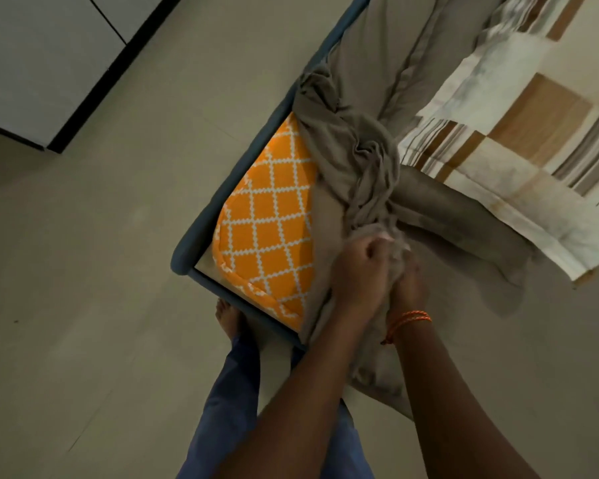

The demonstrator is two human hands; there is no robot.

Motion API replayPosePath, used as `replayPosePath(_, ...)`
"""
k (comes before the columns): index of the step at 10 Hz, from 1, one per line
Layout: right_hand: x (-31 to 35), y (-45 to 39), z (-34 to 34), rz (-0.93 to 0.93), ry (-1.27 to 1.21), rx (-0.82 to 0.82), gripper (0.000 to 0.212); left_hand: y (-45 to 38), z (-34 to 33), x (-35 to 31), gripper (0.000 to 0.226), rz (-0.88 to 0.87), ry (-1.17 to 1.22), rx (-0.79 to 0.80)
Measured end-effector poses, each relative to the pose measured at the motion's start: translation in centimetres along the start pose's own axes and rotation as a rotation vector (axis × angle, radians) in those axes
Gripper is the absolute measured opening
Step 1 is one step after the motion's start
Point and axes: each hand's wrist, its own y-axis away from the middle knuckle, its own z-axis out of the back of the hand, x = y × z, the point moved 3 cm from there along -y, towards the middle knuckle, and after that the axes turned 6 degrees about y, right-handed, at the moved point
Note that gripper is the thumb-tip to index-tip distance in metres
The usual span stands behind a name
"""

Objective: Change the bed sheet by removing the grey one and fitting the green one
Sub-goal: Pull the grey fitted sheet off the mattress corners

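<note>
Grey cloth fills the middle of the view: the grey bed sheet point(360, 160) is bunched into a twisted rope that runs from about eleven o'clock of centre down to the person's hands near the five o'clock side of centre. Both hands meet there. The left hand point(360, 271) is curled into a fist around a gathered wad of the sheet, knuckles up. The right hand point(407, 285), just beside it at three o'clock and partly hidden by the cloth, also grips the same bunch; an orange thread bracelet point(408, 321) circles that wrist.

At nine o'clock from the hands the sheet is already pulled off one corner, baring an orange mattress point(267, 216) with a white lattice pattern, seated in a blue bed frame point(201, 233). Toward one and two o'clock a patchwork blanket point(519, 140) in cream, brown and stripes lies over the still-covered part of the bed.

At six o'clock blue trouser legs point(236, 402) and a bare foot point(227, 318) stand on the pale tiled floor point(101, 271). A white cabinet point(42, 63) with dark edging sits at ten o'clock.
</note>
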Motion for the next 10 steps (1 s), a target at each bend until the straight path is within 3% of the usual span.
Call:
replayPosePath(1, 0.7, -0.5, 2.3, -0.105, -0.024, -0.084, 0.04, -2.0, 4.0, 2.8, 0.036, -0.027, -0.128, -0.299)
replayPosePath(2, -0.1, -0.8, 0.9, -0.01, 0.08, -0.074, 0.041, -3.7, 7.5, 4.9, 0.025, 0.016, -0.217, -0.382)
replayPosePath(3, -0.9, 0.3, -2.3, 0.089, 0.473, 0.041, 0.08, -5.5, 8.8, 7.6, 0.024, 0.111, -0.166, -0.226)
replayPosePath(4, -0.5, 0.3, -2.9, 0.132, 0.546, 0.014, 0.053, -6.4, 8.9, 8.0, 0.023, 0.195, -0.019, -0.134)
replayPosePath(5, 2.2, 1.4, -4.8, 0.146, 0.411, 0.184, 0.045, -7.6, 11.0, 7.7, 0.027, 0.264, 0.112, -0.22)
replayPosePath(6, 5.1, 3.1, -6.5, 0.043, -0.039, 0.744, 0.046, -7.5, 14.5, 7.3, 0.026, 0.386, 0.313, -0.359)
replayPosePath(7, 4.8, 2.2, -4.6, -0.218, -0.353, 0.867, 0.037, -6.5, 15.5, 6.7, 0.03, 0.409, 0.389, -0.327)
replayPosePath(8, 1.0, -0.2, -2.5, 0.021, 0.431, 0.284, 0.028, -5.8, 14.7, 6.5, 0.029, 0.316, 0.328, -0.21)
replayPosePath(9, -1.5, -0.2, -2.6, 0.217, 0.627, 0.064, 0.058, -5.6, 14.0, 6.8, 0.032, 0.298, 0.273, -0.12)
replayPosePath(10, -2.1, 1.7, -3.6, 0.405, 0.717, 0.096, 0.08, -5.4, 13.2, 7.1, 0.035, 0.316, 0.302, -0.078)
